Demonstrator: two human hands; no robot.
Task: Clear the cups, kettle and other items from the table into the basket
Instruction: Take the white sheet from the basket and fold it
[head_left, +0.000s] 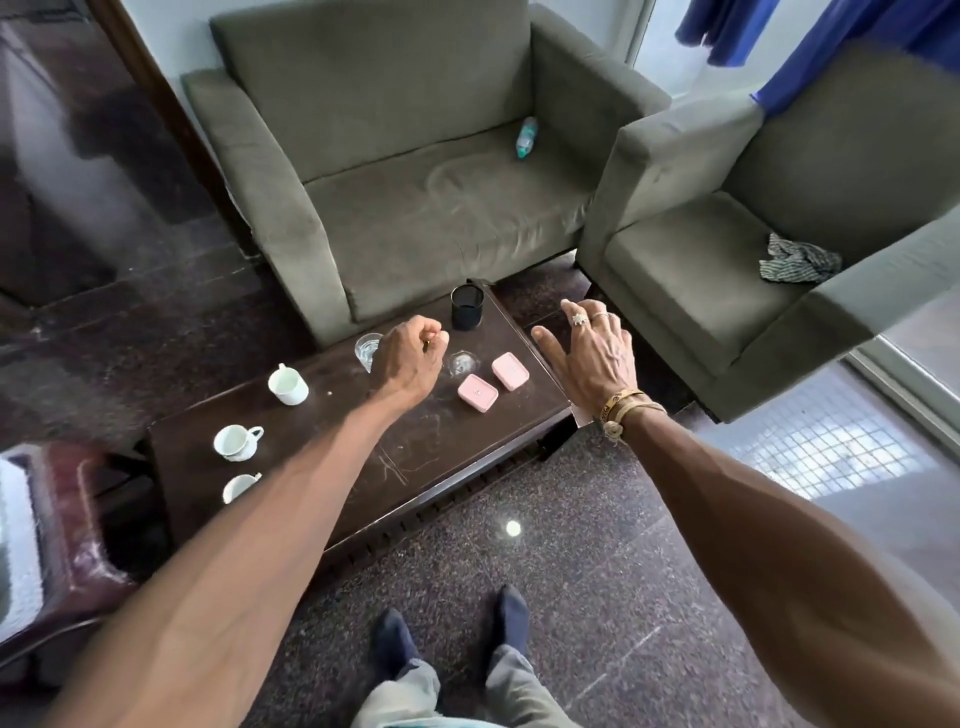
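A low dark wooden table (415, 457) carries three white cups (287, 385) (237, 441) (240, 487) along its left side. Two clear glasses (367, 349) (462, 362), two pink boxes (477, 393) (510, 371) and a black mesh holder (467, 307) stand at its far end. My left hand (410, 358) hovers between the two glasses with fingers curled; something small and yellowish may be between them. My right hand (592, 353) is spread open, palm down, over the table's right far corner, holding nothing. No basket or kettle is clearly visible.
A grey armchair (415, 171) with a plastic bottle (525, 137) stands behind the table, a second armchair (753, 270) with a crumpled cloth (797, 258) at the right. A dark red plastic stool or container (67, 535) sits at the left. My feet (452, 634) stand on speckled floor.
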